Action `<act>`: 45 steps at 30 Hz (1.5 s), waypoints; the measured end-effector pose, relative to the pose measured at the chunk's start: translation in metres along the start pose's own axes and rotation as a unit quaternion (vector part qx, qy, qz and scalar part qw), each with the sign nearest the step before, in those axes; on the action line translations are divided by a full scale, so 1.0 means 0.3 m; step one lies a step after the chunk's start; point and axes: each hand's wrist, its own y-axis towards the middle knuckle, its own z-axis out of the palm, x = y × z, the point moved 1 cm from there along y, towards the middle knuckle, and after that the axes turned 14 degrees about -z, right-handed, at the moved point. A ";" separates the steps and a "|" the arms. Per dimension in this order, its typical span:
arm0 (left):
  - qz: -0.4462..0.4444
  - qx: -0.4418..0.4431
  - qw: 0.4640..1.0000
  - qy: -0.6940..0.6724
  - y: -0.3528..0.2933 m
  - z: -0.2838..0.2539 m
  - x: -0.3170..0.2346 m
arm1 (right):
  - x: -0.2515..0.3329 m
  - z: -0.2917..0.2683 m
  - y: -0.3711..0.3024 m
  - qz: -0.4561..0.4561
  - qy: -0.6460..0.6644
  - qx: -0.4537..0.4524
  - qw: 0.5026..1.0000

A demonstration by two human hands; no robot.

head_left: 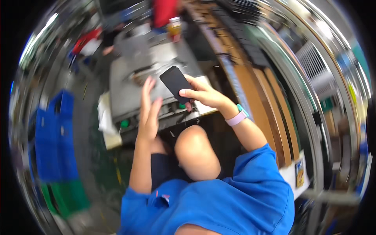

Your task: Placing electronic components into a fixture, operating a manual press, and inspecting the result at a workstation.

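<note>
A black smartphone [175,83] with a dark screen lies in my right hand [201,93], the thumb on its near edge and the fingers behind it. A pale pink and teal band [237,117] circles my right wrist. My left hand [148,113] is raised to the left of the phone, fingers stretched out, touching nothing. Beyond both hands is a grey work table [121,96], blurred by motion. A small brownish thing [141,77] on it, behind my left fingertips, is too smeared to name.
Blue bins [55,137] and a green bin [69,199] stand at the left. To the right runs a conveyor-like line with brown boards [270,113]. A yellow-orange container [174,28] stands at the table's far end. Another person's hand [108,50] shows at the far left.
</note>
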 end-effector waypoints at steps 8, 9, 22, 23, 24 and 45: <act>0.080 0.223 0.923 0.302 -0.283 0.142 0.016 | 0.491 -0.664 -0.795 0.045 -0.822 -0.390 0.411; 0.082 0.204 0.915 0.338 -0.291 0.159 0.020 | 0.521 -0.738 -0.932 0.110 -0.823 -0.418 0.369; 0.078 0.224 0.912 0.336 -0.248 0.202 0.012 | 0.463 -1.230 -1.620 0.392 -0.666 -0.452 0.445; 0.066 0.204 0.915 0.343 -0.249 0.199 0.013 | 0.461 -1.130 -1.489 0.401 -0.682 -0.452 0.413; 0.065 0.200 0.913 0.350 -0.253 0.198 0.012 | 0.461 -1.039 -1.311 0.407 -0.697 -0.452 0.379; -0.146 0.174 0.973 0.034 -0.336 -0.083 0.213 | 0.145 -1.029 -0.447 0.329 -0.657 -0.355 0.578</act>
